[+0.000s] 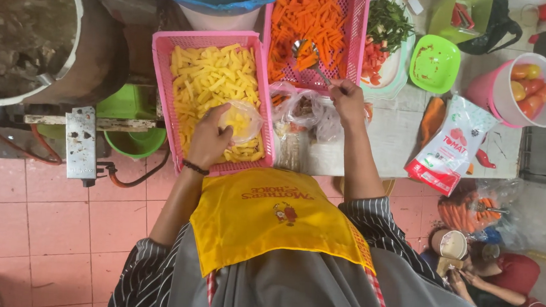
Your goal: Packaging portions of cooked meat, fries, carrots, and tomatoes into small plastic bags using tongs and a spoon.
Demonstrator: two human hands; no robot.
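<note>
Left hand (209, 139) lay inside the pink basket of yellow potato sticks (210, 80), fingers closed around the mouth of a small clear bag (242, 122) partly filled with the same sticks; the bag rested on the heap, probably so the sticks could drop straight in. Right hand (348, 101), just right of that basket, was clamped on the handle of a metal spoon (310, 56) whose bowl, loaded with carrot pieces, sat in the second pink basket of carrot sticks (313, 20), up and to the right of the potato basket.

Knotted clear bags (302, 113) lay on the table (391, 140) against the potato basket's right side, within reach of both hands.

Packages: a white pouch with red print (452, 148) lay slanted, well right of the potato basket. Beyond it stood a pink bucket of tomatoes (528, 89). A green bowl (434, 63) and a plate of chopped greens and red pieces (386, 36) sat beside the carrot basket. A yellow apron with red lettering (274, 218) hung below the potato basket.
</note>
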